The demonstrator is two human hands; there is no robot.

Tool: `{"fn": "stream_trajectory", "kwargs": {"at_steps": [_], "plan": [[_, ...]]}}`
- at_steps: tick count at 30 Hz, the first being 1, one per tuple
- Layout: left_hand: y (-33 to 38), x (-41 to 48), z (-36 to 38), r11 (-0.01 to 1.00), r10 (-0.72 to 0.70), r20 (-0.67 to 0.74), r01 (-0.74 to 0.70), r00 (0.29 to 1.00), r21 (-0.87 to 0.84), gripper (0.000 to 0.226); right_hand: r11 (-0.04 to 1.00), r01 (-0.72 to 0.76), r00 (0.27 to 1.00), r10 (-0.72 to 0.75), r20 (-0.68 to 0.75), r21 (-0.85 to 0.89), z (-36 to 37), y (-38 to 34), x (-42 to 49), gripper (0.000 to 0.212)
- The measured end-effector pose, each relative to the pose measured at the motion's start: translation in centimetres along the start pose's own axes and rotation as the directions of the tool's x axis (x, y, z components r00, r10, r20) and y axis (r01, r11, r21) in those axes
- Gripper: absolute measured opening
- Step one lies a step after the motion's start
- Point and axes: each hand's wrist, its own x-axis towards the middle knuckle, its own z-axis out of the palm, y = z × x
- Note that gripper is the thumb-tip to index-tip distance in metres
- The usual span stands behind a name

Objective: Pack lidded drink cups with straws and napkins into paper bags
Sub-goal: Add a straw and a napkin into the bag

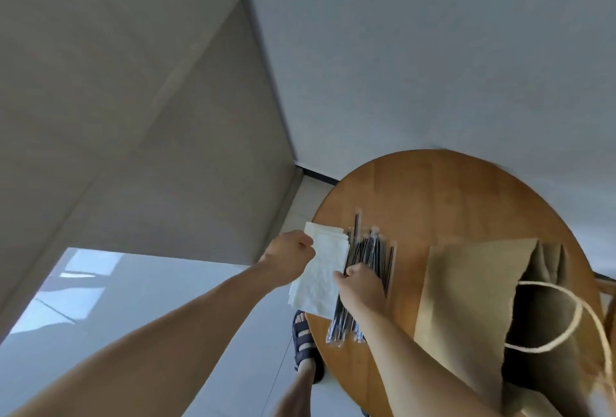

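Our left hand [290, 258] pinches a limp napkin [316, 281] by its edge (light, probably easily torn); our right hand [361, 286] curls round likely slick wrapped straws [373, 251], best gripped mid-length.

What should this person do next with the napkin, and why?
Probably lift the napkin free and bring it to the paper bag: the left hand pinches its edge, the right hand sits at the straws beside it, and the bag is open nearby.

Left hand [289, 258], right hand [359, 285] on napkins [318, 278] beside straws [373, 250]
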Motion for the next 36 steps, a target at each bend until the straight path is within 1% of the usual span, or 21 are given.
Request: {"fn": "stream_trajectory", "kwargs": {"at_steps": [3,6,11,14,18,22,24,25,26,28,30,31,33,35,36], "plan": [[-1.5,0.5,0.4,0.999,-0.032,0.012,0.032,0.999,0.001,0.028,0.999,-0.044,0.999,0.044,-0.023,-0.024,1.7,0.0,0.8,0.033],[-2.4,0.7,0.3,0.998,-0.058,0.02,0.058,0.998,-0.028,0.029,0.995,-0.068,0.997,0.066,-0.044,-0.066,2.4,0.1,1.2,0.038],[-2.4,1.1,-0.5,0.999,-0.04,0.029,0.04,0.999,-0.014,0.031,0.982,-0.094,0.995,0.086,-0.056,-0.161,2.7,0.3,2.1,0.035],[-2.5,1.3,-0.9,0.999,-0.032,0.029,0.032,0.999,-0.011,0.032,0.979,-0.068,0.997,0.059,-0.051,-0.193,2.5,0.4,1.9,0.035],[-2.7,1.3,-0.9,1.0,-0.031,0.031,0.031,0.999,-0.003,0.032,0.978,-0.006,0.998,-0.006,-0.058,-0.209,1.8,0.7,1.2,0.024],[-2.7,1.1,-0.8,0.999,-0.036,0.032,0.036,0.999,-0.004,0.033,0.971,0.099,0.986,-0.126,-0.114,-0.219,1.3,1.0,0.2,0.026],[-2.8,0.9,-0.6,0.999,-0.041,0.036,0.04,0.999,0.011,0.035,0.971,0.187,0.967,-0.208,-0.146,-0.146,1.2,0.9,-0.5,0.019],[-2.9,0.8,-0.6,0.999,-0.043,0.034,0.043,0.998,0.009,0.035,0.971,0.224,0.96,-0.234,-0.152,-0.082,1.1,0.8,-0.9,0.016],[-3.1,0.7,-0.5,0.999,-0.044,0.032,0.044,0.999,-0.002,0.037,0.969,0.247,0.958,-0.243,-0.151,0.008,1.1,0.6,-1.3,0.016],[-3.2,0.5,-0.2,0.998,-0.047,0.027,0.048,0.999,-0.042,0.046,0.935,0.238,0.969,-0.209,-0.135,0.262,1.0,0.2,-1.9,0.023],[-2.9,0.5,0.2,0.993,-0.068,0.039,0.071,0.997,-0.09,0.056,0.825,0.187,0.982,-0.151,-0.11,0.533,0.4,-0.1,-2.4,0.03],[-2.6,0.4,0.5,0.987,-0.092,0.055,0.098,0.994,-0.128,0.059,0.763,0.172,0.985,-0.144,-0.096,0.623,-0.1,-0.2,-2.7,0.031],[-1.9,0.2,1.0,0.95,-0.141,0.118,0.167,0.983,-0.262,0.057,0.667,0.157,0.983,-0.179,-0.047,0.728,-1.2,0.1,-3.0,0.03],[-1.4,0.0,1.6,0.871,-0.14,0.22,0.226,0.965,-0.437,0.045,0.603,0.128,0.976,-0.217,0.007,0.787,-2.4,0.7,-3.3,0.024],[-1.2,-0.2,1.8,0.842,-0.12,0.262,0.238,0.957,-0.484,0.037,0.59,0.109,0.976,-0.216,0.025,0.8,-2.8,1.2,-3.3,0.024]]}}
